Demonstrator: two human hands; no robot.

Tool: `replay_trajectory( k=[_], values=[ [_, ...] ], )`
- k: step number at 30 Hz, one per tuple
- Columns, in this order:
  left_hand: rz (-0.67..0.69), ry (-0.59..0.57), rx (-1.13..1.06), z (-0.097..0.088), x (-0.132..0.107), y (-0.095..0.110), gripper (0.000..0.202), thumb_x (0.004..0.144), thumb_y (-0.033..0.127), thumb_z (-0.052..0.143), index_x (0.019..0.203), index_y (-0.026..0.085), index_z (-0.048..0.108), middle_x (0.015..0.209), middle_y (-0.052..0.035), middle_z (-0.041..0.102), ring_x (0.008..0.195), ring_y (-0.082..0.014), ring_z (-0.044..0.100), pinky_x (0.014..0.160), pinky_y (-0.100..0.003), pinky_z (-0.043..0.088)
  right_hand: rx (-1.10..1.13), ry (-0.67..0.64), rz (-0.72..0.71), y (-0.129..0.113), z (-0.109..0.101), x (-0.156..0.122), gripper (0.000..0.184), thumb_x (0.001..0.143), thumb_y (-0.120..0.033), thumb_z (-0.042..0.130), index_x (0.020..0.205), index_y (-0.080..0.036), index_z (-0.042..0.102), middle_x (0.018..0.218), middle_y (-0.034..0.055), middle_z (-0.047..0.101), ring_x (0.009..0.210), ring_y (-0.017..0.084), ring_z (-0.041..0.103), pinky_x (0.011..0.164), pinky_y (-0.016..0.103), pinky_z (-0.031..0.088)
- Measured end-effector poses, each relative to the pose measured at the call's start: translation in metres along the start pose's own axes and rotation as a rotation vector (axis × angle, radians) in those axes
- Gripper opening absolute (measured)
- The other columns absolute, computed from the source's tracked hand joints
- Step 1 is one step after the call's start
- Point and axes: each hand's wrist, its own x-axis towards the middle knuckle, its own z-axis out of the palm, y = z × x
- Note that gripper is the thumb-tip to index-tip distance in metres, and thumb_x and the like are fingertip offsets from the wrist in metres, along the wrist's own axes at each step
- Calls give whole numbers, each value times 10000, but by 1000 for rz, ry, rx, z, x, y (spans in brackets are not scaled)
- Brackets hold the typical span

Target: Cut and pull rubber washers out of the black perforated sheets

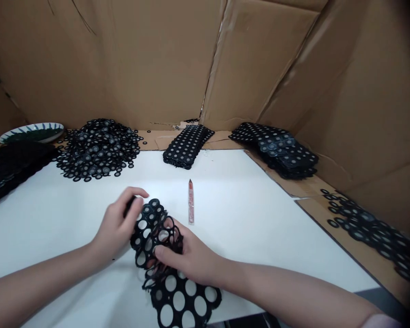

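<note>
A black rubber sheet (pixel 164 255) full of round holes is held over the near-centre of the white bench (pixel 259 218), w/ its lower end trailing toward the near edge. The left hand (pixel 118 228) is clamped on the sheet's upper left edge, fingers curled over the top; the right hand (pixel 187 257) is closed on the crumpled middle, thumb pressed on the webbing. Both hands are close together, approx. touching through the sheet. Most holes look already emptied, so the step in hand is judged to be the stripping of the last rings from the webbing, or the bunching-up of the spent web. A firm pinch on the thin webbing and a pull apart w/o tearing would be called for next, judged from the grip. A reddish-brown pointed tool (pixel 191 202) is lying just beyond the hands, untouched. A pile of loose rings (pixel 97 148) is heaped at far left, a stack of unpunched sheets (pixel 187 146) at far centre, another stack (pixel 276 148) at far right, more rings (pixel 369 228) on the cardboard at right. A patterned plate (pixel 30 132) is seen far left.
</note>
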Motion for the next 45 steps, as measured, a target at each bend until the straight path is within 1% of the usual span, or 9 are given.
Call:
replay_trajectory(
  k=[5, 13, 18, 26, 29, 36, 38, 42, 45],
  values=[
    [89, -306, 195, 7, -16, 11, 190, 867, 310, 345, 889, 208, 504, 778, -3, 605, 679, -123, 545, 613, -219, 407, -8, -44, 58, 2, 1, 0, 338, 827, -473, 449, 1029, -208, 396, 683, -23, 565, 545, 109, 595, 526, 247, 494],
    [75, -421, 230, 14, -25, 7, 184, 848, 351, 401, 983, 228, 426, 786, 14, 602, 665, -120, 553, 600, -219, 424, -99, -16, -19, 6, 2, 0, 290, 870, -392, 402, 1124, -256, 370, 802, -30, 483, 481, 55, 549, 453, 194, 477],
    [75, -398, 200, 17, -25, 0, 184, 844, 351, 427, 990, 245, 393, 784, 32, 600, 643, -111, 548, 580, -211, 425, -147, -47, -23, 6, 1, 0, 278, 881, -384, 370, 1126, -255, 344, 842, -13, 483, 489, 62, 557, 469, 217, 486],
    [179, -415, 248, 17, -25, -9, 138, 877, 335, 355, 962, 241, 410, 786, 27, 590, 662, -108, 556, 592, -215, 430, -465, 61, -165, -7, -6, -8, 269, 780, -404, 554, 911, -172, 513, 815, 11, 478, 774, 134, 503, 722, 289, 455],
    [233, -477, 317, 19, -27, -10, 116, 863, 301, 359, 931, 229, 418, 838, -1, 601, 719, -133, 582, 614, -239, 439, -558, 145, -152, -8, -11, -6, 274, 800, -420, 516, 739, -154, 539, 756, 16, 491, 764, 139, 492, 712, 279, 424],
    [-38, -705, 26, 13, -24, 14, 151, 861, 306, 379, 988, 227, 355, 726, 21, 632, 681, -135, 629, 651, -252, 463, -281, 132, -86, -2, -6, -2, 231, 876, -314, 403, 712, -162, 459, 633, -29, 461, 580, 92, 516, 555, 222, 421],
    [-68, -691, -57, 12, -23, 16, 143, 869, 313, 363, 986, 231, 352, 700, 29, 629, 672, -136, 634, 657, -258, 468, -219, 92, -52, -2, -5, -2, 208, 879, -328, 393, 754, -171, 446, 657, -31, 470, 577, 105, 555, 517, 223, 429],
    [-110, -491, -65, 15, -23, 7, 169, 883, 367, 308, 959, 241, 391, 678, 40, 597, 563, -118, 600, 566, -240, 457, -275, 47, -54, -5, -5, -4, 197, 902, -338, 340, 815, -187, 432, 698, -27, 498, 624, 109, 568, 540, 226, 434],
    [-71, -508, 39, 16, -27, 0, 172, 860, 357, 371, 990, 249, 400, 645, 41, 599, 572, -128, 599, 575, -242, 455, -403, 31, -74, -4, -6, -6, 186, 912, -321, 315, 881, -193, 445, 732, -12, 535, 655, 106, 539, 592, 235, 427]
  ],
)
